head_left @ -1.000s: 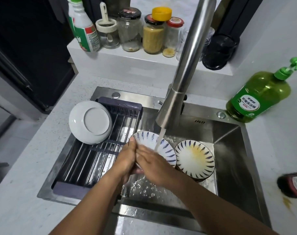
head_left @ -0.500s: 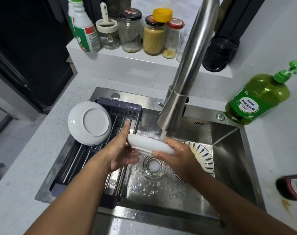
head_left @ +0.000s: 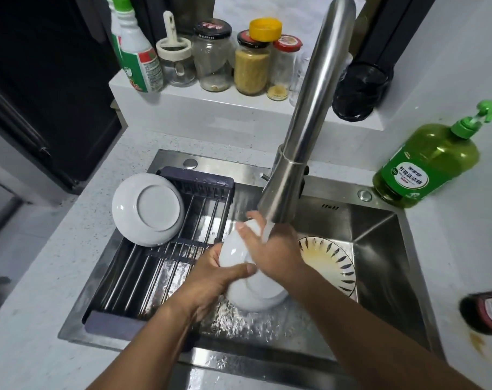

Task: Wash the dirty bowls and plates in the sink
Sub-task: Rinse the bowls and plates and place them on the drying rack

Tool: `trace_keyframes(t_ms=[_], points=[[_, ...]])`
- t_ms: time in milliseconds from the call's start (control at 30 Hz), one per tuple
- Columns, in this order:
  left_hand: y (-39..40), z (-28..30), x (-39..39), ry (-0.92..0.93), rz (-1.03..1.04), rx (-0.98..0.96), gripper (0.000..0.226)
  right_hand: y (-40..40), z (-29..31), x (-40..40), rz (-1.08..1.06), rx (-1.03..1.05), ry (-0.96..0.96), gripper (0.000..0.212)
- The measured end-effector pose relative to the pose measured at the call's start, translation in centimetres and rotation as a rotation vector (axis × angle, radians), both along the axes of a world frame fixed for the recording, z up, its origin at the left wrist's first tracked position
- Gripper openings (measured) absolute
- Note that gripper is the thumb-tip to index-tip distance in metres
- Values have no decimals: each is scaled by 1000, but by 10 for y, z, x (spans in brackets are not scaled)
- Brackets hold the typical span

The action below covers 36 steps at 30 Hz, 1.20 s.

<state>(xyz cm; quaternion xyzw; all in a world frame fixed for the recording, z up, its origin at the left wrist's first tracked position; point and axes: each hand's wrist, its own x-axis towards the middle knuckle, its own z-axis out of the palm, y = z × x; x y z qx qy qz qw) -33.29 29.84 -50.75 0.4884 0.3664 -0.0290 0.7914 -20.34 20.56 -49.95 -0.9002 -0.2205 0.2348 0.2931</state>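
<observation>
Green pump bottle of dish soap [head_left: 424, 161] on white speckled worktop [head_left: 42, 277] right of basin; glass jars [head_left: 250, 63] and white spray bottle [head_left: 135, 54] on rear white ledge [head_left: 211, 108].

Single head-worn view, close above the sink [head_left: 379, 249]

It looks forward and steeply down into the basin; the tap [head_left: 309, 122] rises near the lens; the table's [head_left: 42, 277] far edge meets the wall at top.

The right hand [head_left: 270, 254] hides much of the held bowl [head_left: 233, 254] and the near edge of the patterned plate [head_left: 330, 260]. A dark bottle [head_left: 489, 313] on the worktop [head_left: 28, 319] is blurred and cut by the right edge; the spray bottle [head_left: 135, 52] top is cropped.
</observation>
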Motion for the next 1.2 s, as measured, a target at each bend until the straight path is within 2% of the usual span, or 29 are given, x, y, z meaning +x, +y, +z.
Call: trace_keyframes(t_ms=[100,133,200,267,400,467,533,600,667,800,867,933,967,1067,1200], points=[[-2,3,-2,-2,67,-41,63,12,5,-7,197,-32,-116,67],[-2,3,-3,-12,100,-69,64,12,10,-3,133,-39,-110,65],[-3,5,-3,-43,182,-121,61,9,17,7,-58,-133,-111,44],[-5,4,1,-58,297,-167,54,3,16,13,-245,-168,-1,31],[-13,0,17,-9,510,-206,61,-2,4,2,-541,30,143,40],[-20,1,23,64,566,-73,62,-2,-1,-4,-713,142,222,49],[-24,1,27,135,520,193,79,-4,-3,-7,-835,210,278,58],[-26,-1,28,182,414,433,101,-7,-5,-8,-865,250,306,63],[-26,-3,32,242,373,518,104,-9,-8,-8,-893,317,359,61],[-21,-7,38,277,487,380,60,-14,-4,-8,-1077,421,495,57],[-18,-9,38,341,608,174,62,-17,-4,-10,-1133,456,564,58],[-25,-5,34,297,734,-78,58,-17,-1,-15,-1176,512,609,54],[-32,-1,33,242,769,-134,53,-16,0,-18,-1220,529,628,57],[-59,2,32,59,709,-132,44,-12,0,-27,-1383,585,752,65],[-71,-3,27,-109,597,-124,65,-7,2,-35,-1377,637,802,59]])
